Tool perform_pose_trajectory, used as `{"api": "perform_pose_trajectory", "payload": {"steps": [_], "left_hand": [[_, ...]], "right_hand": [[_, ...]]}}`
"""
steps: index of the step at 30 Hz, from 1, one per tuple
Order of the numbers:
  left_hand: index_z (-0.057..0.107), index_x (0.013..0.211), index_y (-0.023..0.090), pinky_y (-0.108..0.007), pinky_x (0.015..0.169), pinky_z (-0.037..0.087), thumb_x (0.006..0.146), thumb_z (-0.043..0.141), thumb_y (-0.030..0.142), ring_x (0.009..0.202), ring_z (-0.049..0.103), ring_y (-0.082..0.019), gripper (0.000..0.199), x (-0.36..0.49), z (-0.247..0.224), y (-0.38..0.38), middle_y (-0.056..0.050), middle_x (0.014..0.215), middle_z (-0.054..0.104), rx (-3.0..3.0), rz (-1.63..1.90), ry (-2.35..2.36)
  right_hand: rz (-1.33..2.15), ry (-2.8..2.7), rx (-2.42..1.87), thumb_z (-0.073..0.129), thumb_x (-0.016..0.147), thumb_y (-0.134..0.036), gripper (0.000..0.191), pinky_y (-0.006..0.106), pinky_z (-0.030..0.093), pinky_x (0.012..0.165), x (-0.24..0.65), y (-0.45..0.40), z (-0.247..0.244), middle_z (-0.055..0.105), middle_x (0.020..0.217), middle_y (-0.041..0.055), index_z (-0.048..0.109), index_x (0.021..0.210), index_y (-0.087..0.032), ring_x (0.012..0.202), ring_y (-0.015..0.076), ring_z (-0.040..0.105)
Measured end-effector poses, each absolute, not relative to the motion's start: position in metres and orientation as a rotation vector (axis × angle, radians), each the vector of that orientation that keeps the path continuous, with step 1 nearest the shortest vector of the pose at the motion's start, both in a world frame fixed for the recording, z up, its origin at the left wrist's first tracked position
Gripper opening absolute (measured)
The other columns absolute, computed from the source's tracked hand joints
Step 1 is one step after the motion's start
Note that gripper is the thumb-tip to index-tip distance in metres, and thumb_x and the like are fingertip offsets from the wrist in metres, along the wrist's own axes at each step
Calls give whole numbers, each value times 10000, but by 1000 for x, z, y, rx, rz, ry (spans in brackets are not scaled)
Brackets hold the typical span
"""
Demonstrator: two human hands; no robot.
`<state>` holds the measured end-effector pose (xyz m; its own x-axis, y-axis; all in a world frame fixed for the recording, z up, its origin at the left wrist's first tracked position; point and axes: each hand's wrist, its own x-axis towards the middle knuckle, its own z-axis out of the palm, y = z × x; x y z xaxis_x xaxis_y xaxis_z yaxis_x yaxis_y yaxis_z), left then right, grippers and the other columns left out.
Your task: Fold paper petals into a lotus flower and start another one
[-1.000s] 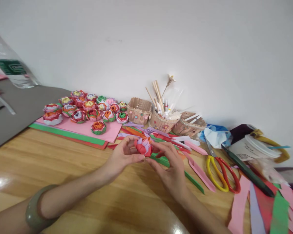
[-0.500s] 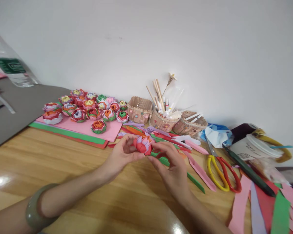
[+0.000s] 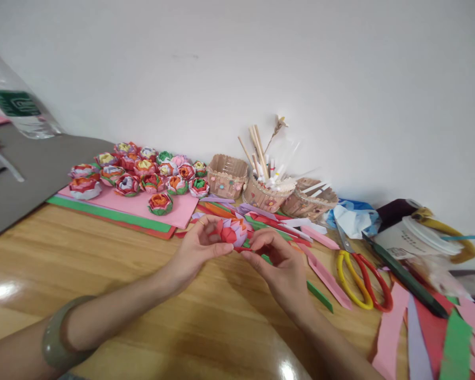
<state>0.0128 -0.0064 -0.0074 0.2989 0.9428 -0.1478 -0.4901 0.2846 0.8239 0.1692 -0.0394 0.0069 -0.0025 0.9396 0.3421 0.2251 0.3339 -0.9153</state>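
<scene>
Folded paper flower, red and lilac, held between two hands

Item: one paper flower, raised above the desk, in front of loose folded strips. Form rounded, no marked long axis; petal tips upward.

Governing relation: flower lies against the left hand's fingertips, just left of the right hand's. A red paper edge at its lower right bridges the two hands (whether attached or separate cannot be told). Left hand is the nearer.

Left hand: grip closed on the flower, thumb along the near side, fingers behind; ring on one finger; wrist extended inward from lower left, green bangle on the forearm.

Right hand: grip pinching the red edge, thumb below, forefinger above, other fingers curled; forearm rising from lower right.

Adjacent stock: finished-looking flowers grouped on pink paper, left and behind; scissors, yellow and red handles, right; three baskets against the wall.
</scene>
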Motion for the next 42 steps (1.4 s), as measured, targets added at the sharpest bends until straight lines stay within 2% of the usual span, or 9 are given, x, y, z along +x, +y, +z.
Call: {"api": "perform_pose_trajectory", "payload": {"steps": [3,6,11,19,22,29,35,42], "left_hand": [[555,878,209,-260,711,459,573,765,161,811,557,-127,374,12,-9,-7,24,858,596,726,1068,721],[568,882,217,-264,726,466,586,762,174,847,556,-133,356,12,-11,-6,21,893,600,736,1074,725],[577,872,208,-265,764,443,577,771,182,861,565,-134,354,12,-11,-4,18,888,618,836,1077,779],[556,874,202,-269,682,450,579,768,250,834,565,-151,366,11,-10,-4,-1,917,605,843,1033,855],[545,871,197,-256,627,453,576,767,277,801,561,-149,377,11,-11,-3,-3,905,600,861,1001,888],[530,826,184,-249,602,452,564,769,306,747,562,-140,375,11,-13,-2,1,846,603,903,962,932],[533,844,176,-231,571,454,581,755,307,726,553,-125,368,11,-8,-2,2,858,580,855,971,936],[524,824,172,-232,578,461,589,755,307,704,551,-113,355,11,-11,-1,4,832,571,827,947,911]], "right_hand": [[1013,-1430,-1115,688,710,-288,142,243,482,575,170,-38,8,593,694,-8,586,743,-194,630,124,560],[1128,-1430,-1169,680,710,-297,131,256,500,596,171,-36,7,650,721,4,633,775,-194,649,136,599],[914,-1546,-1227,644,730,-230,50,242,493,591,171,-36,7,689,715,12,676,726,-192,645,135,610],[949,-1528,-1295,535,750,-186,174,218,468,514,172,-38,7,665,621,9,709,750,-176,541,116,580],[913,-1569,-1315,543,765,-208,170,222,463,525,173,-36,6,662,620,13,708,744,-172,561,125,583],[565,-1712,-1312,542,769,-151,157,240,464,593,170,-36,5,677,691,42,698,746,-153,611,136,584],[997,-1547,-1259,556,809,-254,176,238,467,620,177,-35,5,669,687,14,727,804,-214,648,132,589],[1263,-1324,-1241,694,697,-313,100,218,459,594,177,-32,-1,669,616,-17,739,747,-239,582,102,572]]}}
